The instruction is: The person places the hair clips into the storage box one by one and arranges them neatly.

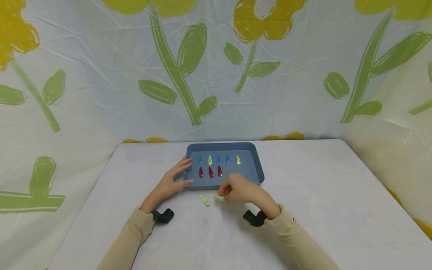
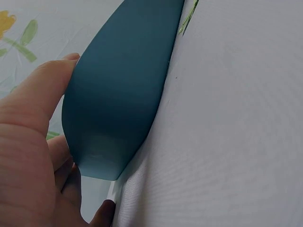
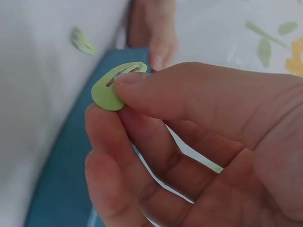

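A blue-grey tray (image 1: 241, 176) stands on the table with two rows of hair clips inside. The back row mixes blue clips (image 1: 218, 160) and light green clips (image 1: 238, 159); three red clips (image 1: 211, 172) form the front row. My left hand (image 1: 170, 182) rests against the tray's left end, its fingers and thumb spread along the rim. Just before the tray's front edge, my right hand (image 1: 239, 188) pinches a light green hair clip (image 3: 108, 94) between thumb and fingers. Another green clip (image 1: 204, 200) lies on the table in front of the tray, left of that hand.
The white-covered table (image 1: 320, 195) extends on both sides of the tray. Behind it hangs a flower-printed curtain (image 1: 290, 105). A black wrist device (image 1: 163, 216) sits at the left wrist, and another black device (image 1: 254, 218) at the right.
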`<state>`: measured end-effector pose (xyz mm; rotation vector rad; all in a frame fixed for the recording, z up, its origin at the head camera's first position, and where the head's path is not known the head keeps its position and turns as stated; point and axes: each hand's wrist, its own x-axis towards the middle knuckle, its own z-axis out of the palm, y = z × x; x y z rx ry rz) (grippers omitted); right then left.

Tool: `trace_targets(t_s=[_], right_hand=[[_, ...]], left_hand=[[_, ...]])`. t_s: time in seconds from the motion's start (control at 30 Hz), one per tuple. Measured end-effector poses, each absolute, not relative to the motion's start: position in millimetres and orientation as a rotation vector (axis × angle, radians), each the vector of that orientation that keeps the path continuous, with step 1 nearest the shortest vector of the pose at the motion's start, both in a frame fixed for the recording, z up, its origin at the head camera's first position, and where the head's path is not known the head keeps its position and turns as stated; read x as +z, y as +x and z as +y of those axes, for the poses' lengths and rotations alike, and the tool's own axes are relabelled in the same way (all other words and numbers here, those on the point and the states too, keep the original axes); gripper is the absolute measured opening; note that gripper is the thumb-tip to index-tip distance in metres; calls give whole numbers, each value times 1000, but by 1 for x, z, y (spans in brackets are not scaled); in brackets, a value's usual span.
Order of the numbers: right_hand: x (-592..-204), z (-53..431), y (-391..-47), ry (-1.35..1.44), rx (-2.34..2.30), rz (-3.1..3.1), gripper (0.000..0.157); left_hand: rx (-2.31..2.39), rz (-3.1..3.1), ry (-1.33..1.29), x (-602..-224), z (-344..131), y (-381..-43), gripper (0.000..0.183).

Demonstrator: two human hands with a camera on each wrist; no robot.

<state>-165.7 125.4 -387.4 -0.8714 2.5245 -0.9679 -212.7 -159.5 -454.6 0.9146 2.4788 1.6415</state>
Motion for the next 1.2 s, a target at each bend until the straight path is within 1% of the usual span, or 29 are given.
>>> trace_targets(t_s=[0.23, 0.53, 0.87, 1.03, 1.2], right_hand=[[-370, 130, -173, -873, -1078, 2517, 17], [-347, 134, -181, -767, -1180, 2576, 14], [-340, 143, -193, -582, -1536, 2519, 13], [-350, 145, -201, -547, -1737, 2457, 15], [-370, 148, -216, -502, -1927, 2418, 16]], left_hand=[[1637, 2482, 910, -454, -160, -213, 63], [1655, 2464, 912, -453, -159, -213, 63], [1651, 2467, 915, -454, -160, -213, 62], [1650, 2468, 926, -454, -160, -212, 62], [1652, 2471, 930, -454, -160, -212, 62]])
